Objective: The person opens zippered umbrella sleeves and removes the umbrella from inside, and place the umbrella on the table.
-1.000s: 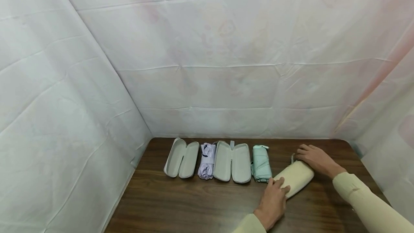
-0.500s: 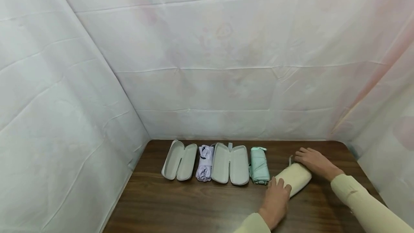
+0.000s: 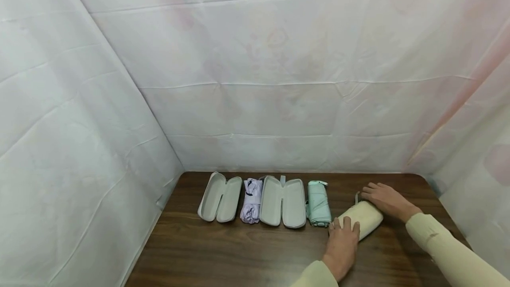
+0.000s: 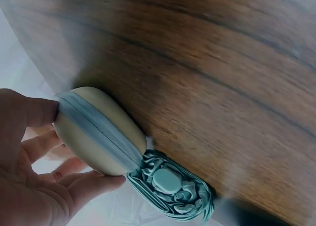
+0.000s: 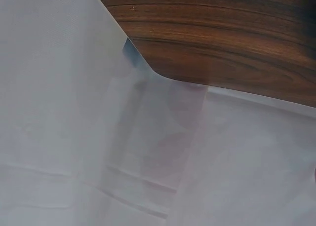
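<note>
Cream case (image 3: 363, 217), four o'clock in head view, on tabletop (image 3: 223, 256). Probably light, stiff-shelled, slightly smooth. Best pinched at ends, across both shells. Left hand (image 3: 341, 248) grips eight-o'clock end, fingers and thumb opposed; right hand (image 3: 388, 200) at one-o'clock end, grip unclear.

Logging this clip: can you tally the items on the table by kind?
Open cases: 2 (left open case, middle open case)
Closed cases: 1 (cream case)
Rolled fabric bundles: 2 (lilac bundle, green bundle)
Total: 5
</note>
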A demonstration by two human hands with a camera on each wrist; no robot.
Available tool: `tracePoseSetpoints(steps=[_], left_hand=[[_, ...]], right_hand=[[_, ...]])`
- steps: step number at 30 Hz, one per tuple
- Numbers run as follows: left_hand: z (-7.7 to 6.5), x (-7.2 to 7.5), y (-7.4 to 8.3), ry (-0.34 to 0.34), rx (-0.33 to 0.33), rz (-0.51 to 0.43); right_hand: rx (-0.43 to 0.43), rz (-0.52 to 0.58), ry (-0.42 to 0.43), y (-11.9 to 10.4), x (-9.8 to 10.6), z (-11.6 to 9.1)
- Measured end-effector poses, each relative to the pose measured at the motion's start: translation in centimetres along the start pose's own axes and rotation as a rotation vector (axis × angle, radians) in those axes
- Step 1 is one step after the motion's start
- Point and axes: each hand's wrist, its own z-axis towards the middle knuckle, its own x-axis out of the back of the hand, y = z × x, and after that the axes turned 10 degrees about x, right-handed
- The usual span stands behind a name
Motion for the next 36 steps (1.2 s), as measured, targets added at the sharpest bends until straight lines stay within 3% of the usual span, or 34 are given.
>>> tracePoseSetpoints(steps=[5, 10, 20, 28, 36], left_hand=[[0.2, 0.4, 0.5, -0.075, 0.049, 0.021], [0.4, 0.5, 0.6, -0.166, 0.093, 0.023], [-0.6, -0.4, 0.8, -0.054, 0.149, -0.029], [-0.3, -0.1, 1.0, -0.057, 0.172, -0.071], [0.3, 0.3, 1.3, -0.105, 0.160, -0.064]], right_hand=[[-0.040, -0.003, -0.052, -0.3, -0.1, 0.1], [-0.060, -0.075, -0.033, -0.8, -0.5, 0.2], [-0.100, -0.169, 0.046, -2.5, -1.0, -1.0], [-0.169, -0.186, 0.080, -2.9, -0.8, -1.4], [-0.213, -0.099, 0.034, -2.9, -0.2, -1.6]])
